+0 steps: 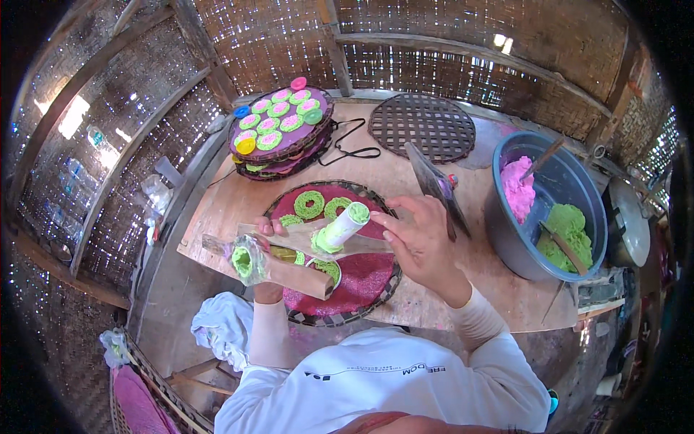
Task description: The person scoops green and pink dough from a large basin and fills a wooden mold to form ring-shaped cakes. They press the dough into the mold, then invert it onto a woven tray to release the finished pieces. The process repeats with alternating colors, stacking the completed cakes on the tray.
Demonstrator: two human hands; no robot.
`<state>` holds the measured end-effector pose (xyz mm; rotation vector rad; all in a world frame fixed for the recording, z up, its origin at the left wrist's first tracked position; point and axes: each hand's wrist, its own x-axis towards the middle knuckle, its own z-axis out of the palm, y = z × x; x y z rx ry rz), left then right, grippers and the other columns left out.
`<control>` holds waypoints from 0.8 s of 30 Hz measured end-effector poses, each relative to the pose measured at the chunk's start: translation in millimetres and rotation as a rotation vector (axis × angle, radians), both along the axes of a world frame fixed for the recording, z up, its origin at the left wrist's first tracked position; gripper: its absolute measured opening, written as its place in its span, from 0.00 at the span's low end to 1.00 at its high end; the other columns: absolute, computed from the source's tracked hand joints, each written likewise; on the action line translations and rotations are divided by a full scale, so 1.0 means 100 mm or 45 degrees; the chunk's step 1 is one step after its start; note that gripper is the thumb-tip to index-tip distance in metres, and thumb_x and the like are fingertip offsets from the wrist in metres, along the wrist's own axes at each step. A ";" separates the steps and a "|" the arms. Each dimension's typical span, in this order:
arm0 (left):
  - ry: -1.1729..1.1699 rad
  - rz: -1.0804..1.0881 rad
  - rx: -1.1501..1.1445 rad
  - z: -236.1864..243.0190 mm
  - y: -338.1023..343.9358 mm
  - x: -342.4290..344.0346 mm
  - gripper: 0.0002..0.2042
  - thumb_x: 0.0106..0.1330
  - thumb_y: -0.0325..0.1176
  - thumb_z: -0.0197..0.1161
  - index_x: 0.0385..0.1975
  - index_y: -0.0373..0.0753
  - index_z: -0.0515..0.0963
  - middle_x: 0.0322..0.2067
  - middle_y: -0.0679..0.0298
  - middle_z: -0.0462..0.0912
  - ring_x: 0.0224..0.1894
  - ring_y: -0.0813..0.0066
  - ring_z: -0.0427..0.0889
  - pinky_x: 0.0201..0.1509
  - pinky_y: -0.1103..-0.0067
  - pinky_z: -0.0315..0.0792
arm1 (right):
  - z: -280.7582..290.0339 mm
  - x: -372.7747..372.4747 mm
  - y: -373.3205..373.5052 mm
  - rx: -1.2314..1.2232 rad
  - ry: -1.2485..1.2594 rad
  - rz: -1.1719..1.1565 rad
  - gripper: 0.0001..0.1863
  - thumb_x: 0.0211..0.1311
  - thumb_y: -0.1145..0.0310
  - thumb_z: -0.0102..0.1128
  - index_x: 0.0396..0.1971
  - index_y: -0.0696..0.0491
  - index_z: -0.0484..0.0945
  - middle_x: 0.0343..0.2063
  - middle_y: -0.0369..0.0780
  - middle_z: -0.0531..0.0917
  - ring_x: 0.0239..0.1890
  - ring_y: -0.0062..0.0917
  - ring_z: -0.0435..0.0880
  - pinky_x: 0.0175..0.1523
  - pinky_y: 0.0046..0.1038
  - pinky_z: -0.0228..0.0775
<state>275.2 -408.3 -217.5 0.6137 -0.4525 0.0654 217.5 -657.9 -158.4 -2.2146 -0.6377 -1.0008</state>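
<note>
The left hand (267, 230) has its grip clenched around a wooden press (278, 262) smeared with green dough. The right hand (419, 239) grasps the white plunger (343, 226) rising just beside that grip, above the round woven tray (347, 312) on the worktop (434, 289).

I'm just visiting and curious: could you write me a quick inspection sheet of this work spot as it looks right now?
Surface: wooden table, stained pink.
Job's things: wooden press smeared with green dough; white plunger; green rings on a round woven tray.
Clutter: stacked trays of rings; empty woven mat; basin of pink and green dough.
Hands: left hand holds the press; right hand holds the plunger.
Cables: black cord by the stack.
Surroundings: woven bamboo walls.
</note>
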 end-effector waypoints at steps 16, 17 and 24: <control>-0.133 0.107 0.088 -0.06 0.03 -0.02 0.11 0.56 0.39 0.58 0.21 0.43 0.64 0.33 0.67 0.61 0.41 0.72 0.63 0.50 0.75 0.59 | -0.04 -0.06 0.00 -0.176 -0.085 -0.184 0.23 0.38 0.74 0.59 0.39 0.35 0.79 0.42 0.33 0.74 0.46 0.29 0.68 0.57 0.42 0.46; -0.129 0.113 0.072 -0.06 0.02 -0.02 0.10 0.56 0.38 0.58 0.21 0.43 0.65 0.33 0.66 0.61 0.40 0.72 0.63 0.50 0.76 0.59 | -0.02 -0.06 0.01 -0.206 -0.081 -0.177 0.23 0.38 0.74 0.59 0.39 0.35 0.79 0.41 0.33 0.74 0.46 0.29 0.68 0.57 0.41 0.45; -0.171 0.142 0.048 -0.08 0.03 0.00 0.11 0.54 0.38 0.59 0.21 0.43 0.65 0.32 0.65 0.62 0.38 0.70 0.63 0.48 0.77 0.59 | 0.02 -0.06 -0.02 -0.207 -0.062 -0.094 0.24 0.39 0.75 0.58 0.40 0.37 0.78 0.42 0.34 0.73 0.46 0.30 0.68 0.58 0.42 0.44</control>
